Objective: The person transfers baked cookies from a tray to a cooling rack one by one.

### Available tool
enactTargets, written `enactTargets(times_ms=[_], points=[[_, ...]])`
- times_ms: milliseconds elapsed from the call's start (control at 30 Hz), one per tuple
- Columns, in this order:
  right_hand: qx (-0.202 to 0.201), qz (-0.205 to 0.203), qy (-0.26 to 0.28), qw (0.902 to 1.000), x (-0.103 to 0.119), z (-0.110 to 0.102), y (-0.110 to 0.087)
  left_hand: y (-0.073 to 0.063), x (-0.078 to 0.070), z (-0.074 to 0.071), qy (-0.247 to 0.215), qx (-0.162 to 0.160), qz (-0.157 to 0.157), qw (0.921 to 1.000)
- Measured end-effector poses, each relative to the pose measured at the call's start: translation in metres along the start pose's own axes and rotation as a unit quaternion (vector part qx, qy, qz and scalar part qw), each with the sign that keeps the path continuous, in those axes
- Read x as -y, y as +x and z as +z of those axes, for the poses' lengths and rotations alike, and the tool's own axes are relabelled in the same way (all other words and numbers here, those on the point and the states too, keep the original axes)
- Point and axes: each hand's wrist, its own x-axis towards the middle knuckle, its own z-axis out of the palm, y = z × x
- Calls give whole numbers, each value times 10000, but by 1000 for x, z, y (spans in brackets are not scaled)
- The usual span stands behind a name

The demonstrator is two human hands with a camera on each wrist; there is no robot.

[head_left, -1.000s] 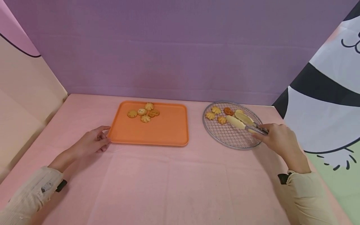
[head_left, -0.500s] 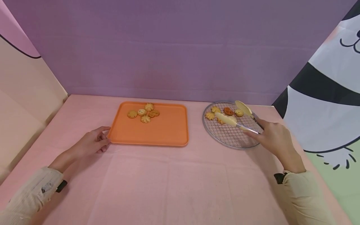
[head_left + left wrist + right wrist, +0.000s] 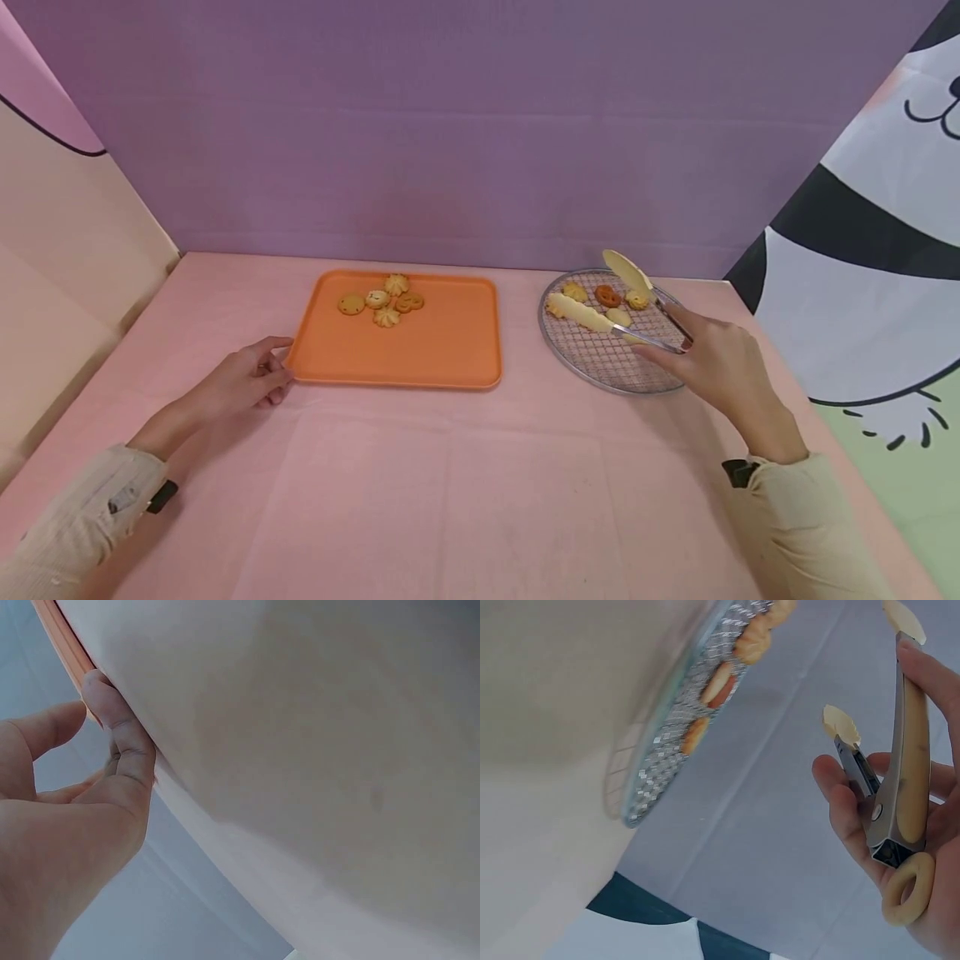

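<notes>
The left tray point(image 3: 442, 346) looks like smooth plastic, the right rack point(image 3: 611, 367) metal mesh. The tongs point(image 3: 910, 769) combine smooth metal with matt, plastic-looking tips point(image 3: 579, 312). The counter covering point(image 3: 480, 492) resembles matt cloth.

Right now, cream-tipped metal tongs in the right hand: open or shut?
Open. The tongs have their cream tips spread well apart in both head and right wrist views.

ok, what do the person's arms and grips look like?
Left sleeve: cream, grey patch near the cuff. Right sleeve: cream, creased. Small black block at each cuff. Left grip and right grip bare, no gloves. No cables visible.
</notes>
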Motion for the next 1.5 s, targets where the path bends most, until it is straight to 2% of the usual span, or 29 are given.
enactTargets(times_ms=[200, 467, 600, 767, 967, 1133, 1367, 1500], points=[[-237, -321, 147, 9991, 13, -4, 2, -1, -2, 0, 36, -24, 28, 10000], [-126, -497, 113, 9986, 26, -4, 9, 0, -1, 1, 71, -31, 48, 10000], [-87, -582, 128, 9982, 32, 0, 12, 0, 0, 0, 42, -19, 4, 10000], [-221, -923, 237, 9952, 40, 9, 16, -1, 1, -1, 50, 5, -21, 10000], [-152, -1169, 435, 9921, 57, 18, 22, 0, 0, 0, 69, 11, 70, 10000], [41, -1301, 288, 9911, 75, 21, 29, 0, 0, 0, 75, -2, 84, 9999], [965, -974, 403, 9897, 102, 25, 38, 1, 1, -1, 74, -2, 114, 9999], [1066, -1137, 539, 9863, 114, 33, 45, 1, 1, -1, 43, 15, 110, 9999]])
